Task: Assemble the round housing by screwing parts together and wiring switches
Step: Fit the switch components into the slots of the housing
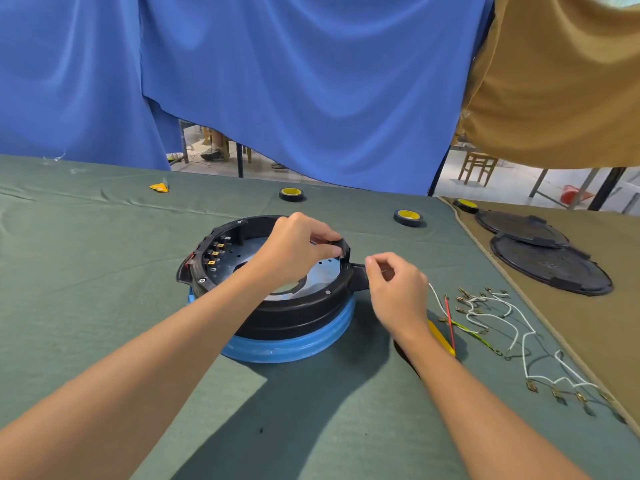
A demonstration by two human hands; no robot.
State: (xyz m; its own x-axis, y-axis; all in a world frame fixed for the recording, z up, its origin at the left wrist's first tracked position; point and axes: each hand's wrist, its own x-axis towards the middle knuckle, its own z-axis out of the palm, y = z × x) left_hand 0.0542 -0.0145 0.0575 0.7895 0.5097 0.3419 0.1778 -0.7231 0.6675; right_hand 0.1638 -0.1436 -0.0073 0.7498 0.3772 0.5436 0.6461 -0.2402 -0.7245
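Hanging behind everything, a blue curtain [311, 81] fills the back of the view, with a tan drape [554, 81] beside it at the right. Below them lies the tabletop [104, 271] under a green cloth, which meets a brown cloth [588, 334] along its right edge.

The round housing [294, 313], black and open at the top, sits near the middle of the tabletop on a blue ring [294, 349]. A row of switch terminals [214, 252] lines its inner left wall. Two black round lids [550, 268] overlap on the brown cloth, well apart from the housing.

Both hands work at the housing's right side. The left hand [294, 249] reaches across the opening and pinches the far right rim. The right hand [398, 289] is curled just beside the housing's side tab [358, 278], thumb and forefinger brought together; whether they hold anything I cannot tell.

A tangle of white wires [485, 306] with metal end clips lies right of that hand. A yellow screwdriver [441, 337] shows under the right wrist. Three tape rolls [291, 194] stand along the far edge, and a small orange scrap [160, 187] lies at the far left.
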